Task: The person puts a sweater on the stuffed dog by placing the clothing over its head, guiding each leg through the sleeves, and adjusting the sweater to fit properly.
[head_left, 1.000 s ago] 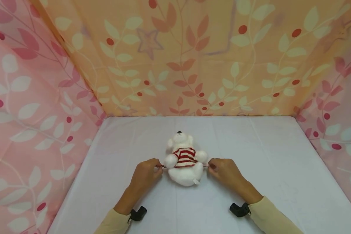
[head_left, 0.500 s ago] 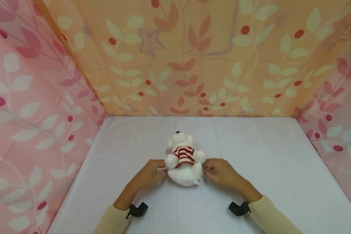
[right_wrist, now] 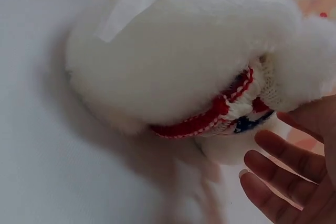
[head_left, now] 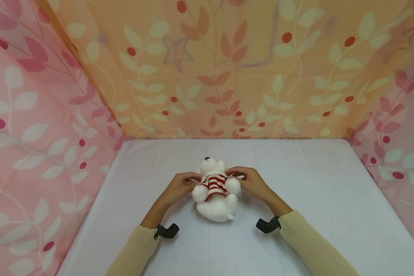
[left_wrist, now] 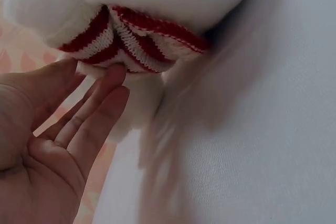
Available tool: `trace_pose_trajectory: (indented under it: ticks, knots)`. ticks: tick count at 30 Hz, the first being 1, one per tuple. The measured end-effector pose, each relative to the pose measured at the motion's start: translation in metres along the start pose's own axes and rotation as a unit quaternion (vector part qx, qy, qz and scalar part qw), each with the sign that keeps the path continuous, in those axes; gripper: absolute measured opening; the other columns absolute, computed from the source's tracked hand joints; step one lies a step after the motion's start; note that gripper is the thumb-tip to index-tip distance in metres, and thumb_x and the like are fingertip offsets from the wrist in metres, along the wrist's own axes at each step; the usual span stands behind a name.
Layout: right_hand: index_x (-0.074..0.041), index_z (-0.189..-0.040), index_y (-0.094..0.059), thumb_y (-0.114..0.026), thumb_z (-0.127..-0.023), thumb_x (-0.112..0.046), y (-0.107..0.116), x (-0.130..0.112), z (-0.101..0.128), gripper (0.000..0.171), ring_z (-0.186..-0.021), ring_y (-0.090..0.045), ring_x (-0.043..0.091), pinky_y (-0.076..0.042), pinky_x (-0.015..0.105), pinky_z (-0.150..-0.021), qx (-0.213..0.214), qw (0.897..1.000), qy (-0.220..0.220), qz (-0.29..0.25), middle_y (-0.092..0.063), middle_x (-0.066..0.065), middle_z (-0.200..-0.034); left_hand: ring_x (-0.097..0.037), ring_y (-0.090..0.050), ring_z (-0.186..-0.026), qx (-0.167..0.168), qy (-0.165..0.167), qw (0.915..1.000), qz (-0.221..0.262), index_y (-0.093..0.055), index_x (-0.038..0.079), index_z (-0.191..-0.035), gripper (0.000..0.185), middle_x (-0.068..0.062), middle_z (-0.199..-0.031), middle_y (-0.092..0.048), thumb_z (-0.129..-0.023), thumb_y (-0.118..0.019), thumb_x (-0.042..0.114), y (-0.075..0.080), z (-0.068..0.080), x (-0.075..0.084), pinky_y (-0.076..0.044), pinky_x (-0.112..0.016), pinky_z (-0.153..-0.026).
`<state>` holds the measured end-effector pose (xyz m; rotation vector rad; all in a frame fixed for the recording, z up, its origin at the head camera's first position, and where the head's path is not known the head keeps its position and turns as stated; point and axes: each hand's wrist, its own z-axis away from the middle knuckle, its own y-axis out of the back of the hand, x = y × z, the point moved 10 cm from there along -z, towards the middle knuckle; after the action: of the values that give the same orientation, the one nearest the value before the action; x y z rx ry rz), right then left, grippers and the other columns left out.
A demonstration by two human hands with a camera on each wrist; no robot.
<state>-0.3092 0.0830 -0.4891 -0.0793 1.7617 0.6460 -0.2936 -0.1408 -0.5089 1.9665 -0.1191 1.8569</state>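
A white plush bear in a red-and-white striped knit sweater lies on its back, its black nose towards the far side. My left hand is at the bear's left-hand side in the head view. Its thumb and fingertips touch the sweater's side, and the fingers are nearly straight. Across from it, my right hand reaches to the bear's shoulder. In the right wrist view, several loosely extended fingers spread beside the sweater, with the thumb against the bear's arm. A white tag shows on the bear's bottom.
The bear lies on a white-covered table. A yellow leaf-patterned cloth hangs along the far edge, with pink cloth at the sides. Black wrist cameras sit below both hands.
Both hands pinched the sweater's lower edge at the sides, drew in close to the bear, then moved up along it to shoulder height and released the edge. The bear has shifted slightly.
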Motion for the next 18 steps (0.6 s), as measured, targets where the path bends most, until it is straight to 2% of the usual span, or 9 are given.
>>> trace_pose_trajectory:
  ticks: [3, 6, 9, 11, 14, 16, 18]
  knots:
    - [-0.009, -0.117, -0.074, -0.069, -0.095, -0.005, -0.007, 0.001, -0.007, 0.024, -0.111, -0.064, 0.023, -0.055, 0.033, -0.083, -0.010, 1.000, -0.005, -0.005, -0.071, 0.007, -0.118, -0.017, -0.070, -0.093, 0.004, -0.015, 0.9996, -0.023, -0.072, -0.002, -0.111, 0.019, -0.015, -0.110, -0.071, -0.093, -0.067, -0.004, 0.000, -0.002, 0.003, -0.055, -0.026, -0.080]
    - [-0.004, -0.108, -0.075, -0.071, -0.092, -0.002, -0.005, 0.000, -0.011, 0.017, -0.113, -0.062, 0.029, -0.055, 0.034, -0.080, -0.001, 1.000, 0.001, -0.002, -0.068, 0.012, -0.120, -0.022, -0.066, -0.098, 0.029, -0.032, 0.9964, -0.073, -0.074, 0.003, -0.101, 0.009, -0.012, -0.108, -0.068, -0.092, -0.074, 0.005, 0.001, -0.005, 0.009, -0.054, -0.032, -0.084]
    - [-0.001, -0.101, -0.072, -0.072, -0.092, -0.001, -0.004, -0.005, -0.016, 0.009, -0.122, -0.057, 0.036, -0.055, 0.040, -0.081, 0.005, 1.000, 0.018, 0.003, -0.061, 0.018, -0.131, -0.030, -0.058, -0.116, 0.061, -0.032, 0.9928, -0.098, -0.073, 0.008, -0.097, 0.005, -0.015, -0.127, -0.058, -0.094, -0.074, 0.011, 0.005, -0.005, 0.010, -0.051, -0.041, -0.086]
    - [-0.003, -0.096, -0.071, -0.072, -0.093, -0.005, -0.005, -0.003, -0.019, 0.004, -0.130, -0.052, 0.037, -0.053, 0.046, -0.088, 0.005, 1.000, 0.013, -0.002, -0.056, 0.018, -0.140, -0.034, -0.049, -0.130, 0.074, -0.025, 0.9929, -0.090, -0.071, 0.009, -0.098, 0.005, -0.017, -0.141, -0.050, -0.096, -0.072, 0.014, 0.006, -0.004, 0.009, -0.050, -0.046, -0.092]
    - [-0.002, -0.095, -0.069, -0.071, -0.094, -0.008, -0.006, 0.005, -0.022, 0.005, -0.139, -0.046, 0.037, -0.044, 0.053, -0.104, 0.003, 0.999, -0.022, -0.030, -0.052, 0.017, -0.148, -0.036, -0.050, -0.131, 0.068, -0.023, 0.9962, -0.050, -0.068, 0.006, -0.101, 0.008, -0.020, -0.141, -0.052, -0.100, -0.065, 0.013, 0.004, -0.006, 0.006, -0.048, -0.046, -0.096]
    - [-0.001, -0.096, -0.069, -0.070, -0.094, -0.009, -0.006, 0.012, -0.023, 0.008, -0.139, -0.046, 0.036, -0.038, 0.054, -0.110, 0.009, 0.998, -0.047, -0.051, -0.053, 0.017, -0.148, -0.033, -0.055, -0.125, 0.068, -0.021, 0.9971, -0.028, -0.066, 0.003, -0.103, 0.011, -0.020, -0.131, -0.059, -0.101, -0.062, 0.012, 0.003, -0.008, 0.004, -0.048, -0.040, -0.097]
    - [0.002, -0.097, -0.069, -0.070, -0.094, -0.008, -0.006, 0.018, -0.022, 0.010, -0.135, -0.050, 0.038, -0.037, 0.052, -0.112, 0.016, 0.995, -0.061, -0.073, -0.053, 0.019, -0.147, -0.031, -0.062, -0.115, 0.073, -0.013, 0.9972, -0.001, -0.065, -0.001, -0.104, 0.012, -0.020, -0.124, -0.061, -0.101, -0.062, 0.010, 0.003, -0.009, 0.000, -0.049, -0.033, -0.092]
